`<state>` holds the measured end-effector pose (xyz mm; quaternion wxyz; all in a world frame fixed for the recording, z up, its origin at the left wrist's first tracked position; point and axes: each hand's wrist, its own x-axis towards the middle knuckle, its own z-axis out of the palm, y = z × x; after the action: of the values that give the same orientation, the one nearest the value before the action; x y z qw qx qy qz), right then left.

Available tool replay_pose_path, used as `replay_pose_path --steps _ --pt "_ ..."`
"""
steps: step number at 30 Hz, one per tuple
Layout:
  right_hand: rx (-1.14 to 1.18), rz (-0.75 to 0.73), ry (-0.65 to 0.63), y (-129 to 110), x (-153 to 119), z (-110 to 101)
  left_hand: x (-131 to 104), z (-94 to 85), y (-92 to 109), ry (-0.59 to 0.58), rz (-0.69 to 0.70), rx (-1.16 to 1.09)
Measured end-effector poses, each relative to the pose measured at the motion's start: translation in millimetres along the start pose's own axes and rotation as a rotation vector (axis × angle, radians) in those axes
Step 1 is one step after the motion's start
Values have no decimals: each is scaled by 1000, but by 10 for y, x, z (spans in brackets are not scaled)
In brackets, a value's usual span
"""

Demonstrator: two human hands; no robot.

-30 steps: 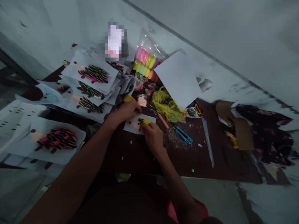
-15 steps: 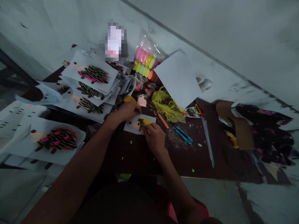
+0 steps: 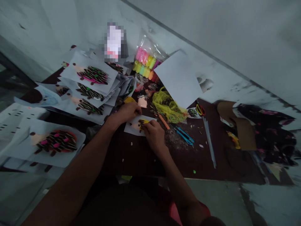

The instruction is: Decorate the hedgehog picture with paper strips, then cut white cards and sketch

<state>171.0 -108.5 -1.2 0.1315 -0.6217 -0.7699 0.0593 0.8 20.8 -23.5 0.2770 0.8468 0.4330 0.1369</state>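
Observation:
A small white sheet [image 3: 133, 130] on the dark table bears a hedgehog figure with a pale head, a yellow body [image 3: 146, 121] and dark, seed-like spines [image 3: 141, 124]. Over the yellow body, my right hand [image 3: 155, 135] is closed, its thumb and fingers pinched at the spines; whatever is between the fingertips is too small to make out. At the sheet's upper edge my left hand [image 3: 129, 111] has its fingers bent together, and their tips hide anything they hold. A lump of pale pink clay [image 3: 142, 101] lies just beyond it. Dark seeds show in a yellow plastic bag [image 3: 168, 106].
Finished-looking hedgehog sheets [image 3: 91, 75] pile up at left, with another sheet [image 3: 56, 141] nearer. Coloured clay packs [image 3: 145, 62] lean at the wall beside a large white paper [image 3: 180, 80]. An orange tool [image 3: 164, 121], a blue cutter [image 3: 185, 136] and scissors [image 3: 200, 110] lie right.
My right hand has shifted slightly up and left over the yellow body. My left hand stays at the sheet's upper edge.

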Motion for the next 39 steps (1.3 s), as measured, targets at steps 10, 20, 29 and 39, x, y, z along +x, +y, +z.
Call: replay_pose_path --steps 10,20,29,39 --pt "4 17 -33 -52 50 2 15 62 -89 51 37 -23" --pt "41 34 -37 -5 0 -59 -9 37 -41 44 12 -36" --pt "22 29 -51 -34 22 -5 -31 14 -7 36 1 -58" --pt "52 102 96 297 219 -198 -61 -23 53 40 -11 -42"
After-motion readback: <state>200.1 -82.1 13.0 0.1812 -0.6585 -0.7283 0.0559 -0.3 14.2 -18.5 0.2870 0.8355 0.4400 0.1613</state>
